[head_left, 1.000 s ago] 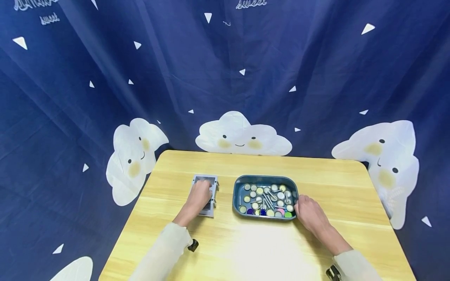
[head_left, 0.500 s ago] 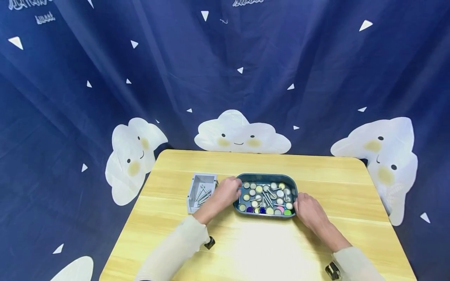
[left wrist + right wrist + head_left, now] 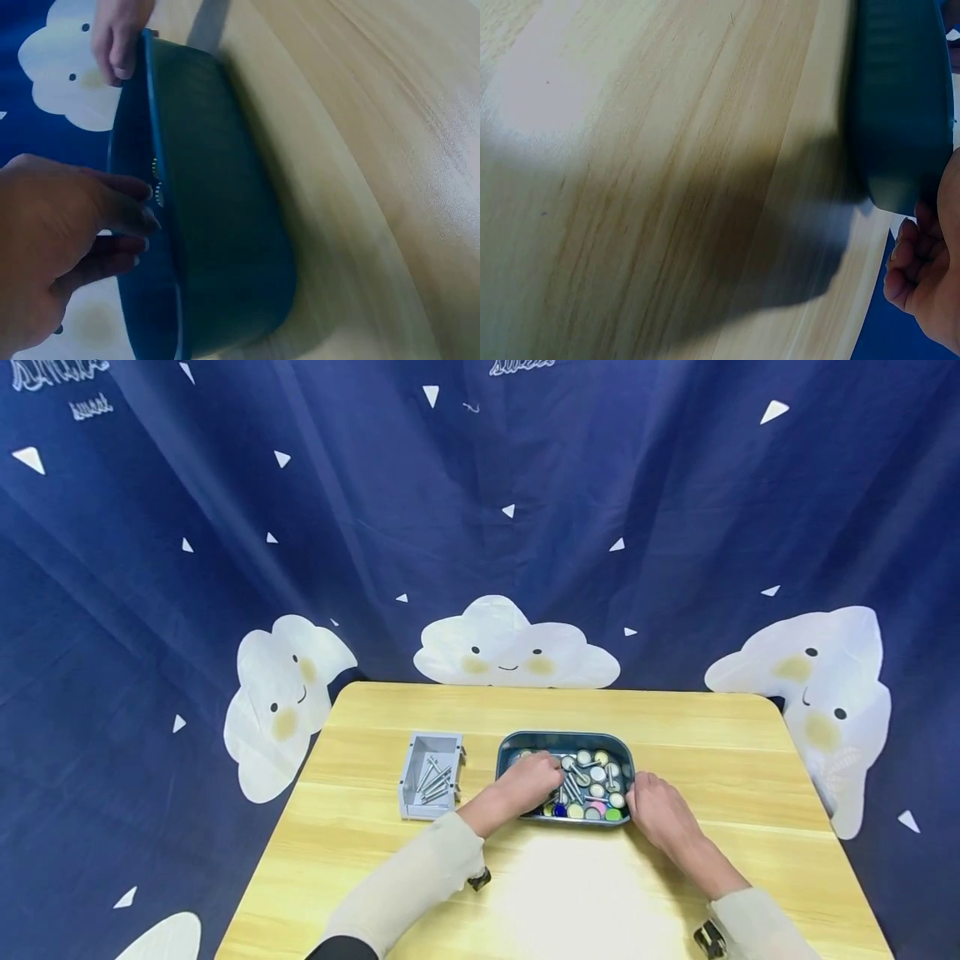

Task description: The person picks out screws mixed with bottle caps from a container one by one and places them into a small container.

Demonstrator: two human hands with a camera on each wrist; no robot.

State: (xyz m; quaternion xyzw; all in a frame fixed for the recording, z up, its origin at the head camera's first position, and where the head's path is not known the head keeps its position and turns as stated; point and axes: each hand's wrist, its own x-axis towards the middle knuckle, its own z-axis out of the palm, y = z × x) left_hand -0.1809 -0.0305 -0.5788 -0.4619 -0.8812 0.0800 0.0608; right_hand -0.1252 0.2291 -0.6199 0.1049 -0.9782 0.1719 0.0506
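Observation:
A dark teal tray (image 3: 564, 821) holds bottle caps (image 3: 597, 773) and silver bolts (image 3: 572, 787). My left hand (image 3: 531, 779) reaches over its left half, hiding some of what lies there. In the left wrist view this hand (image 3: 67, 232) has loosely bent fingers at the tray's mouth, with nothing seen between them. My right hand (image 3: 660, 810) grips the right end of the tray at its rim; the right wrist view shows its fingers (image 3: 902, 259) curled beside the tray wall (image 3: 900, 105).
Left of the tray stands a small grey bin (image 3: 426, 812) with several bolts (image 3: 435, 781) inside. Both rest on a light wooden table (image 3: 360, 727). Behind it hangs a blue curtain (image 3: 570, 568) with clouds.
My left hand has left the grey bin and moved right, past the tray's left rim, to over the caps and bolts. The right hand stays on the tray's right end.

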